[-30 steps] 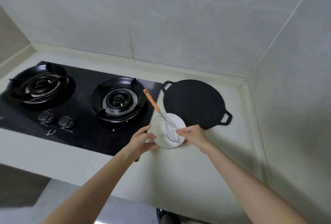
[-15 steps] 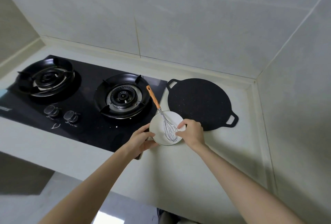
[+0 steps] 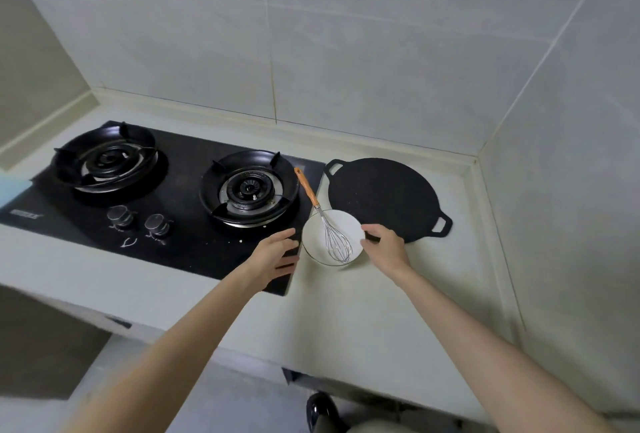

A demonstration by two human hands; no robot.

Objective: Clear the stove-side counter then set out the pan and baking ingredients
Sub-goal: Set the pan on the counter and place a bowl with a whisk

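Bowl (image 3: 348,224): sat on the counter (image 3: 363,311) between stove (image 3: 190,169) and black pan (image 3: 384,197).
Whisk (image 3: 333,240): lay in the bowl.
Left hand (image 3: 273,256): fingers straight, beside the bowl.
Right hand (image 3: 384,247): at the rim, grip unclear.

Bare forearms (image 3: 194,339); bare hands (image 3: 384,249)

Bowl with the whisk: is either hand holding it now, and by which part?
The left hand is open, just clear of the bowl. The right hand has fingertips at the bowl's right rim; whether they grip it cannot be told.
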